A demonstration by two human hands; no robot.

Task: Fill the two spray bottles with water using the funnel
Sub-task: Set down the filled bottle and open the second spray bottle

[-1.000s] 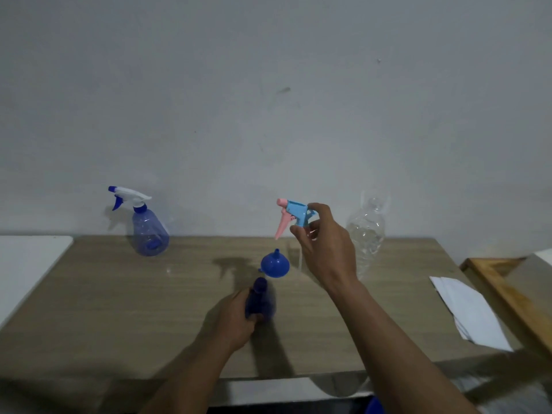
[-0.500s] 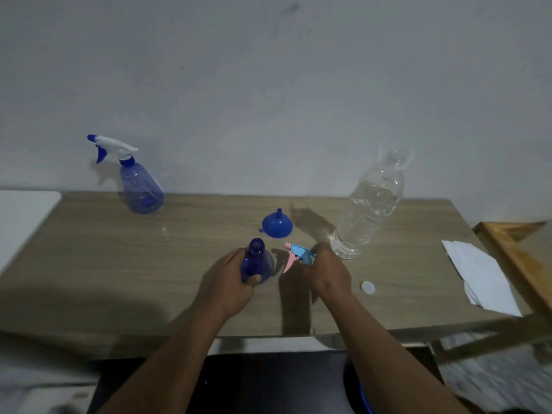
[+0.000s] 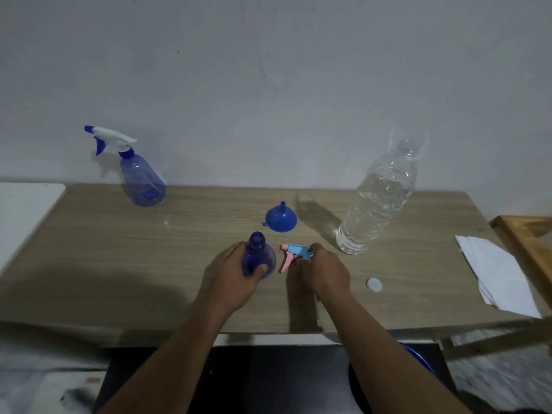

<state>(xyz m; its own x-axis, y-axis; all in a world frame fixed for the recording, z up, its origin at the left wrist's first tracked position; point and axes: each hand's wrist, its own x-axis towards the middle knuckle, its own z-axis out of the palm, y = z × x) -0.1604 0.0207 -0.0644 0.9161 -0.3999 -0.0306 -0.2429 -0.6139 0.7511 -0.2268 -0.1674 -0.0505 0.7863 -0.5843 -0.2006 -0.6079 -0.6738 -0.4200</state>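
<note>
1x spray head (image 3: 297, 252): off, R hand (image 3: 324, 273) grips it, now lowered to table (image 3: 119, 249). 1x open bottle (image 3: 257, 252): L hand (image 3: 236, 276) grips. Neck ready f/ funnel (image 3: 280, 218).

1 view, from a wide-angle camera on the person's head. It looks forward and down across the pale wood-grain table (image 3: 119, 264) from over its near edge toward the plain grey wall (image 3: 268, 70) behind its far edge. The left hand (image 3: 236, 276) and right hand (image 3: 324, 273) are close below, mid-frame.

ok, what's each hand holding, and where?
Left hand grips the open blue spray bottle round its body. Right hand holds the blue-pink trigger head at its rear end.
</note>
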